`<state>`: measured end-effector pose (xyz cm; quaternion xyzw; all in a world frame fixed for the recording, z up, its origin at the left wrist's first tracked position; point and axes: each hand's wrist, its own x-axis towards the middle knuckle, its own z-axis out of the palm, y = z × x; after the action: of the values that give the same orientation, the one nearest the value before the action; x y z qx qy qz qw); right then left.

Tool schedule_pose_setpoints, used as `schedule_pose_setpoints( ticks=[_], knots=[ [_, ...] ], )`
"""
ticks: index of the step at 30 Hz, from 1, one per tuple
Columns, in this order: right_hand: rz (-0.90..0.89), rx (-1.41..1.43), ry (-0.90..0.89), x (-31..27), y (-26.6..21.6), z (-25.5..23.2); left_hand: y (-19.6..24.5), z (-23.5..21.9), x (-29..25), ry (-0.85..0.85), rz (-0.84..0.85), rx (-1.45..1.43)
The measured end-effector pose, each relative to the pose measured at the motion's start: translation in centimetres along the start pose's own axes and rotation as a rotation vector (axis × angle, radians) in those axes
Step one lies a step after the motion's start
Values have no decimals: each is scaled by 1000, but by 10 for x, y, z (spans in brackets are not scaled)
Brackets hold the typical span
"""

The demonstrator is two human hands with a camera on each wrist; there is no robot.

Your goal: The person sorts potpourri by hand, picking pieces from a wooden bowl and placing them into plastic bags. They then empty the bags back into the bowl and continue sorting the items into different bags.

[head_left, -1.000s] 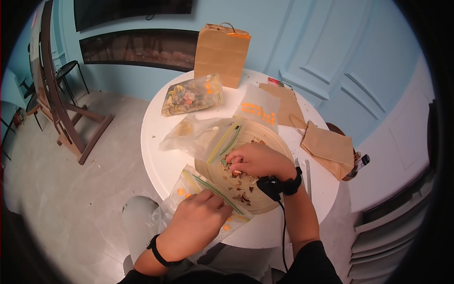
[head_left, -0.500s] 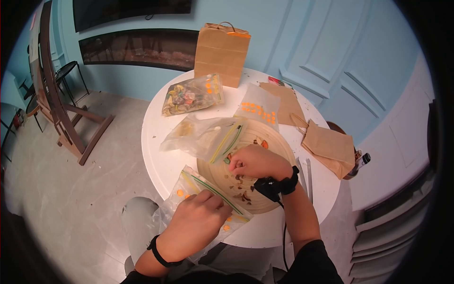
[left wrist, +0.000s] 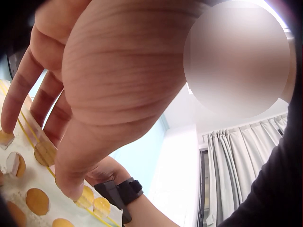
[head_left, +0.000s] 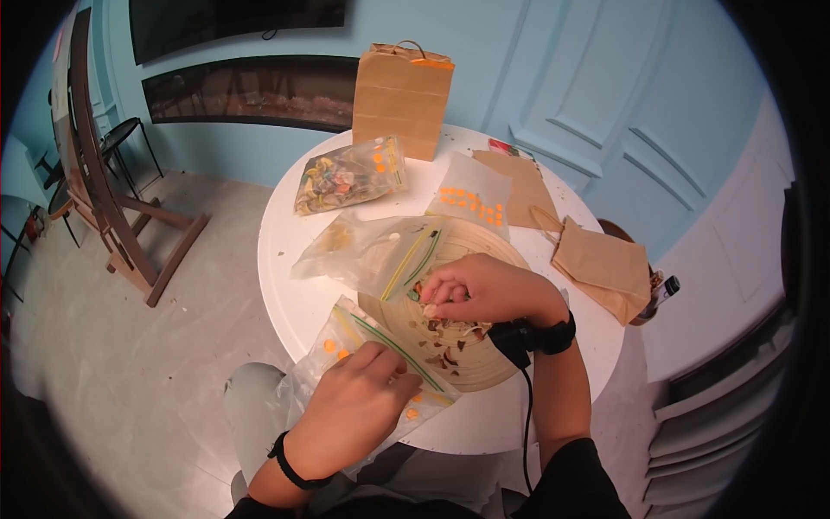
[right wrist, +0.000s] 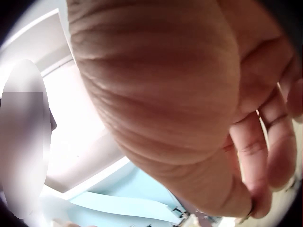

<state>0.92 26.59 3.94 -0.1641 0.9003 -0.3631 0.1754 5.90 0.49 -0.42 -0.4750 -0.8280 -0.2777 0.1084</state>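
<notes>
The right grip (head_left: 491, 292) has shifted rightward, apparently pinching a pale scrap (head_left: 430, 313) over the round tray (head_left: 399, 336); the left grip (head_left: 354, 415) pinches the zip bag (head_left: 325, 368). Scraps look light, brittle: hold edges gently.

Glare whitens 2 wrist views; edges darken.

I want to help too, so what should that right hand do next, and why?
Perhaps the right hand should carry a small pinch of scraps to the near orange-dotted bag. Those scraps lie on the round tray around and below that hand, and the left hand grips the bag with its zip edge by the tray.
</notes>
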Motion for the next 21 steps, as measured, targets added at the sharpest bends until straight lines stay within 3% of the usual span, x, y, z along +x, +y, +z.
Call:
schedule_pose_setpoints(
  ticks=[2, 5, 8, 11, 17, 21],
  knots=[
    [-8, 204, -95, -5, -14, 2, 1, 0, 0, 4, 2, -1],
    [-116, 105, -192, -2, -23, 11, 1, 1, 0, 5, 8, -2],
    [-108, -70, -247, 2, -31, 19, 1, 1, 0, 16, 18, -4],
    [-99, 76, -242, 5, -20, 20, 1, 0, 0, 13, 15, 10],
    [116, -255, 92, 10, 25, -7, 0, -1, -1, -8, 0, 10],
    [89, -310, 211, 17, 60, -2, -1, -1, -1, -23, -9, 13]
  ],
)
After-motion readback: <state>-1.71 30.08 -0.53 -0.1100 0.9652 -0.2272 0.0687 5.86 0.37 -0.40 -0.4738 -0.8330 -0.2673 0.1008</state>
